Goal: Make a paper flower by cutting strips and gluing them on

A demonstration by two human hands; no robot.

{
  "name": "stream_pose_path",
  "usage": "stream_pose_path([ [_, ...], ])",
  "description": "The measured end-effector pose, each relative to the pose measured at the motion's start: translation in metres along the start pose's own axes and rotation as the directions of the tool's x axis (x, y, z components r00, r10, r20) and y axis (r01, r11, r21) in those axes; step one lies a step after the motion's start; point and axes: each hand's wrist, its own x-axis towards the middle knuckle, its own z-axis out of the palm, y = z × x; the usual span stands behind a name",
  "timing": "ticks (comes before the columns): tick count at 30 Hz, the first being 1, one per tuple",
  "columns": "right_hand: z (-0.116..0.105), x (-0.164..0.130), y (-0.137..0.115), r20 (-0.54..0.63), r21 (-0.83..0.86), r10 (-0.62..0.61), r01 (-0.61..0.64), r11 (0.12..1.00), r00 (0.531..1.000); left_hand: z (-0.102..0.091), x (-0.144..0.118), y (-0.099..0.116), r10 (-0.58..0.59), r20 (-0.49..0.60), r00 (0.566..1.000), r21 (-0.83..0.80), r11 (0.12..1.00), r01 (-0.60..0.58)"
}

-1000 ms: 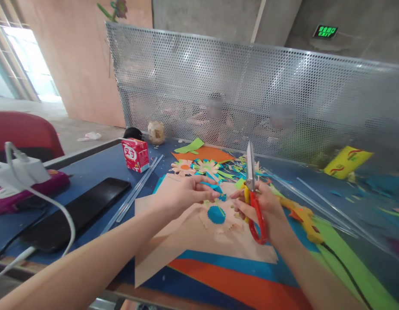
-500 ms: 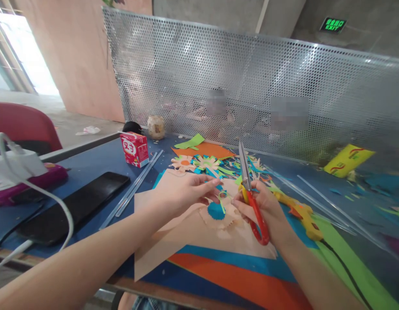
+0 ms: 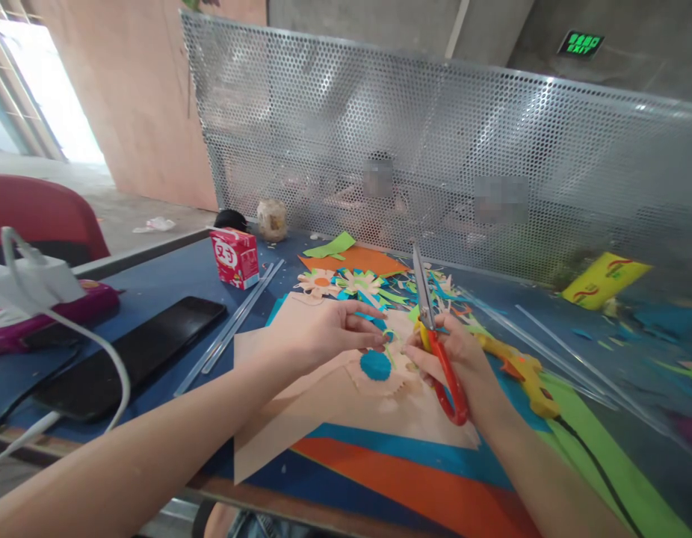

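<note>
My left hand is over the peach paper, its thumb and fingers pinching a thin yellow-green paper strip with a curled end. My right hand holds scissors with red and yellow handles, blades pointing up and away. The right thumb and fingertips come close to the strip; whether they touch it I cannot tell. Below the hands, a round blue paper piece with a notched edge lies on a cut peach paper shape. Peach sheets are underneath, partly hidden by my left arm.
Paper flowers and scraps lie behind my hands. A yellow glue gun with a cord and clear glue sticks are at right. A phone, red drink box and power strip stand left. A perforated metal screen closes the back.
My left fingers have shifted slightly right and down around the strip, and its curled end sits differently. My right hand and the scissors have hardly moved.
</note>
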Motion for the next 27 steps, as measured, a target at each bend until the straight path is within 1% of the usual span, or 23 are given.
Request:
stream_pose_path([
  [5,0.001,0.0,0.001,0.033,0.001,0.021,-0.021,1.0,0.999,0.002,-0.001,0.0,0.013,-0.001,1.0,0.02,1.0,-0.013],
  [11,-0.003,0.006,0.008,0.046,-0.032,0.041,-0.04,0.999,0.998,0.003,-0.003,0.008,-0.011,-0.063,0.998,0.034,0.999,0.013],
  [15,-0.002,0.009,0.008,-0.004,-0.015,0.013,-0.013,1.0,1.0,0.0,-0.003,0.012,0.002,-0.128,0.992,0.052,0.999,0.005],
  [18,-0.002,0.009,0.008,-0.024,-0.029,-0.023,0.022,0.999,0.999,-0.002,-0.002,0.013,0.035,-0.12,0.992,0.074,0.997,-0.026],
  [20,-0.004,0.009,0.01,-0.009,-0.032,-0.065,0.064,0.997,0.998,-0.004,-0.001,0.014,0.041,-0.102,0.994,0.098,0.995,-0.031],
  [22,-0.007,0.01,0.011,0.003,-0.048,-0.109,0.109,0.993,0.994,-0.008,0.001,0.014,0.074,-0.118,0.99,0.141,0.988,-0.057],
  [24,-0.013,0.012,0.012,-0.039,-0.139,-0.148,0.141,0.98,0.988,-0.013,0.004,0.013,0.17,-0.194,0.966,0.21,0.969,-0.128],
  [26,-0.021,0.016,0.012,-0.136,-0.333,-0.18,0.127,0.935,0.974,-0.02,0.007,0.011,0.292,-0.3,0.908,0.282,0.937,-0.208],
  [27,-0.025,0.018,0.012,-0.187,-0.454,-0.183,0.081,0.887,0.965,-0.024,0.009,0.01,0.336,-0.351,0.874,0.314,0.921,-0.229],
])
